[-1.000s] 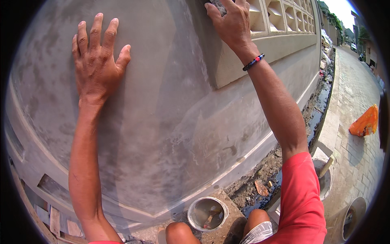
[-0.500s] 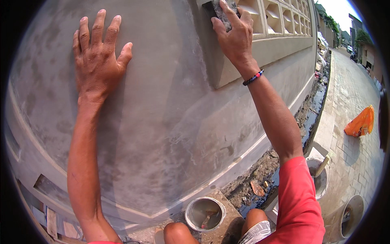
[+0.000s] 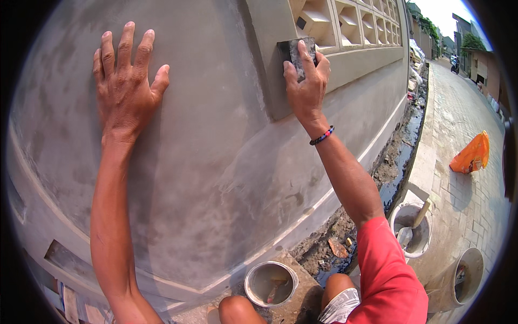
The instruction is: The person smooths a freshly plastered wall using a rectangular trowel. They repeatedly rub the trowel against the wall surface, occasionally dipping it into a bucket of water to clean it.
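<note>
My left hand [image 3: 125,89] rests spread, palm down, on the grey plastered wall [image 3: 199,135]. My right hand [image 3: 306,86], with a beaded bracelet at the wrist, grips a dark rectangular block [image 3: 287,53], smeared pale grey, against the raised plaster border [image 3: 259,65]. That border surrounds a screen of pale patterned vent blocks [image 3: 345,21] at the top. Below, a small round bucket [image 3: 283,267] of murky water, with something submerged in it, stands on a concrete slab between my knees.
A muddy drain [image 3: 340,232] runs along the wall's foot. A white bucket [image 3: 399,216] with tools and another container [image 3: 467,275] stand at right. An orange sack [image 3: 469,154] sits on the paved lane [image 3: 453,102], which has parked vehicles far off and white bags along the wall.
My right hand and the block have moved down along the border, and the block now shows more fully. My left hand stays spread on the wall, shifted slightly. The view has shifted a little.
</note>
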